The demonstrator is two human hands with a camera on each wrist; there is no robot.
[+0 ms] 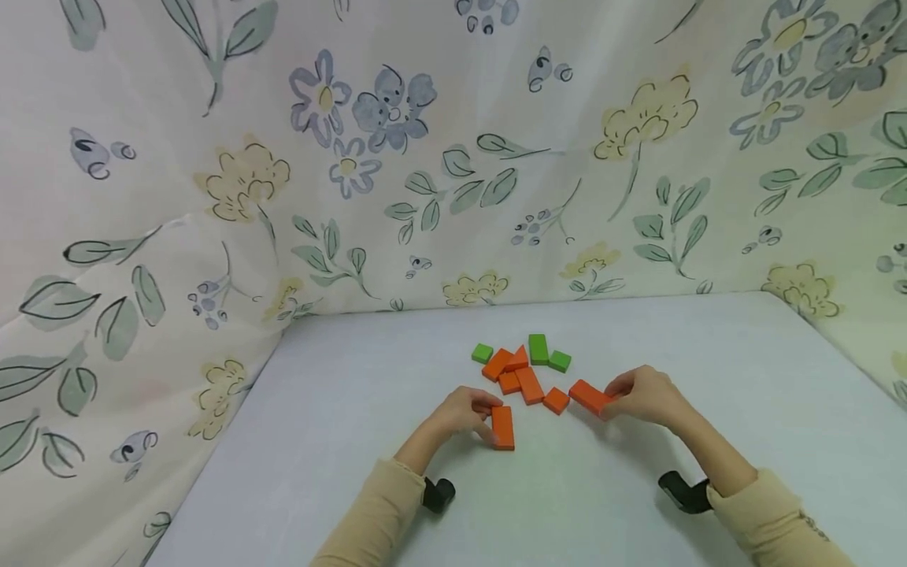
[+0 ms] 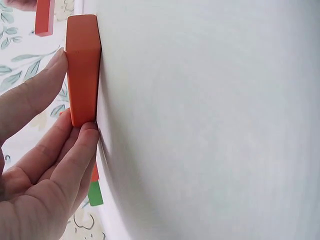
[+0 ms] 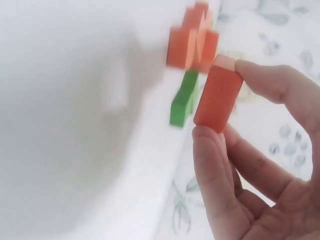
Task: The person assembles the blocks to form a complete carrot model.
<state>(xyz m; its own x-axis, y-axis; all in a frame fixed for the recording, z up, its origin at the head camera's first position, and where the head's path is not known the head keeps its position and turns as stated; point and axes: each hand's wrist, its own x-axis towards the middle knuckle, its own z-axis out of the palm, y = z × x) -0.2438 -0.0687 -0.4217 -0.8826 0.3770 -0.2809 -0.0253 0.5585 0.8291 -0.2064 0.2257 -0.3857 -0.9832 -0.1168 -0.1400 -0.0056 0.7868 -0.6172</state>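
Note:
My left hand (image 1: pixel 460 411) pinches an orange rectangular block (image 1: pixel 504 429) between thumb and fingers. In the left wrist view that orange block (image 2: pixel 83 80) stands right at the white table surface, fingertips at one end. On the right, my right hand (image 1: pixel 646 396) pinches a second orange rectangular block (image 1: pixel 588 398) by its two ends. The right wrist view has this block (image 3: pixel 219 95) tilted between thumb and fingertips. A small orange square block (image 1: pixel 556 401) lies just left of it on the table.
Beyond the hands is a loose cluster of orange blocks (image 1: pixel 528 386), including an orange triangle (image 1: pixel 518 358). Green blocks (image 1: pixel 538 350) lie at its far side. A flowered cloth (image 1: pixel 425 236) hangs behind the white table (image 1: pixel 368 362). Each wrist carries a black device (image 1: pixel 683 494).

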